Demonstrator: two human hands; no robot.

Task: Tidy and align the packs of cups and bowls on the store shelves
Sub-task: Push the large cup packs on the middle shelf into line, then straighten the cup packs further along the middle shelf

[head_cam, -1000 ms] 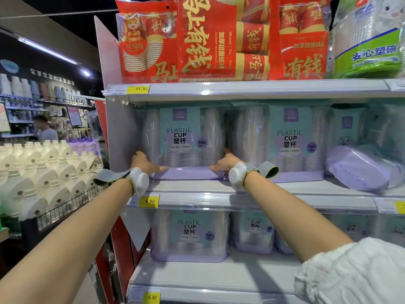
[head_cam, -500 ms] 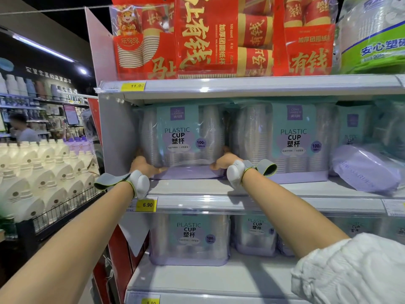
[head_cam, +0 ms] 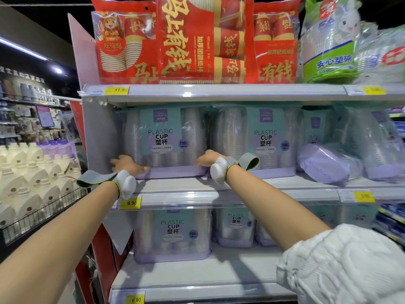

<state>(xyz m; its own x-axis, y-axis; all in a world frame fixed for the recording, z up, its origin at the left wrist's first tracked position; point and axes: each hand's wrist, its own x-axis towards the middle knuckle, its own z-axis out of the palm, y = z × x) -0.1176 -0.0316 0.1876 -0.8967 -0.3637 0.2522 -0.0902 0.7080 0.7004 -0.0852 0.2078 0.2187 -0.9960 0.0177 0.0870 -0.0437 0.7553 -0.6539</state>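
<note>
Evidently light, crinkly-wrapped, crushable, the plastic cup pack (head_cam: 164,139) was clasped low at both bottom corners by the left hand (head_cam: 126,164) and right hand (head_cam: 207,158), fingers partly curled.

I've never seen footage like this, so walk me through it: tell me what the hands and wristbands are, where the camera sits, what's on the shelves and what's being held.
No machine here: a person wears a camera on the head, looking forward and down along both bare arms. Each wrist carries a white wristband device. The left hand and right hand press the lower corners of one plastic cup pack on the middle shelf. A matching pack stands beside it, and a lilac pack lies tipped further right. Red paper cup packs fill the shelf above.
</note>
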